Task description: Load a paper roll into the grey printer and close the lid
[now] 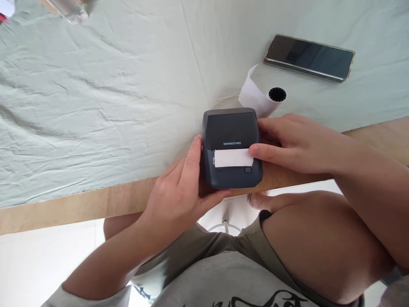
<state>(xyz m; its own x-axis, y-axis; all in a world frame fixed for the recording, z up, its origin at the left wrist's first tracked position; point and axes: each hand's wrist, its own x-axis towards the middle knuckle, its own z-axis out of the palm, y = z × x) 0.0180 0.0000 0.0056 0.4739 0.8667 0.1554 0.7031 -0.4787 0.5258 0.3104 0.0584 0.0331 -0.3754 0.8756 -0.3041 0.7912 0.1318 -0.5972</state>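
Observation:
A small dark grey label printer (231,128) stands at the near edge of the table, with a white label strip (232,158) showing from its slot. My left hand (182,187) wraps around the printer's left side and lower corner. My right hand (294,143) holds its right side, and the thumb tip touches the right end of the label strip.
A white paper roll (263,99) with a black core lies just behind the printer. A dark phone (309,57) lies flat at the far right. A pale green cloth (96,94) covers the wooden table (79,209). A clear object (72,10) sits at the far left corner.

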